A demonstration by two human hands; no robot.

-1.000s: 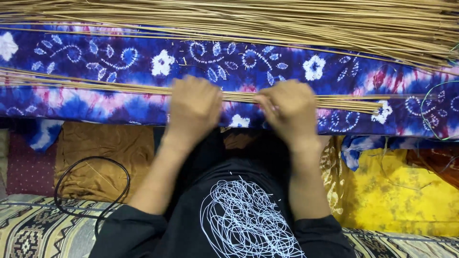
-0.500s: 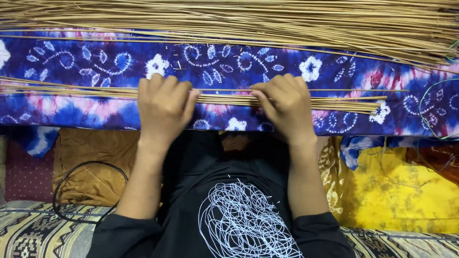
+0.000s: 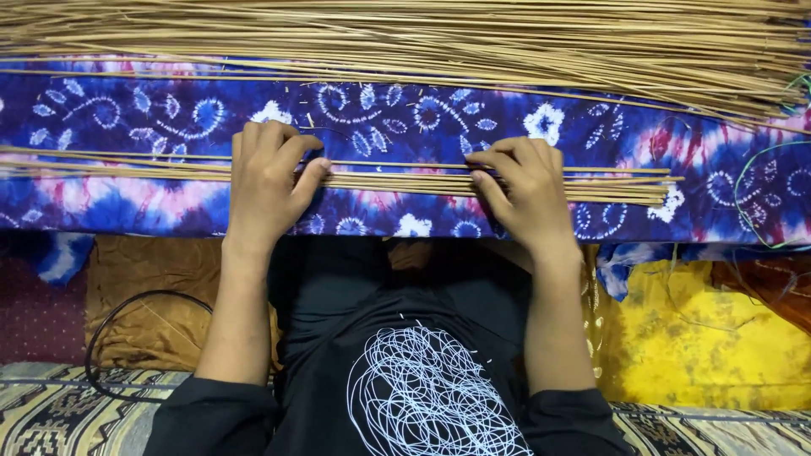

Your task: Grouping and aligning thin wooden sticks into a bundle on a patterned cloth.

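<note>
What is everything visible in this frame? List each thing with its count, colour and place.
Small bundle of sticks: one thin bundle, tan, lying crosswise on the cloth under both hands.
Large pile of sticks: one, too many to count, tan, along the top edge.
Tie-dye cloth: one, blue, pink and white, spread beneath the sticks.
Brown cloth: one, lower left.
Yellow cloth: one, lower right.
Black cable: one loop, on the brown cloth.
Green wire: one thin strand, far right.
Patterned mat: one, beige and dark, bottom edge.
Black shirt: one, with a white scribble print, bottom centre.
Left hand: fingers curled over the small bundle.
Right hand: fingertips pinching the small bundle.
</note>
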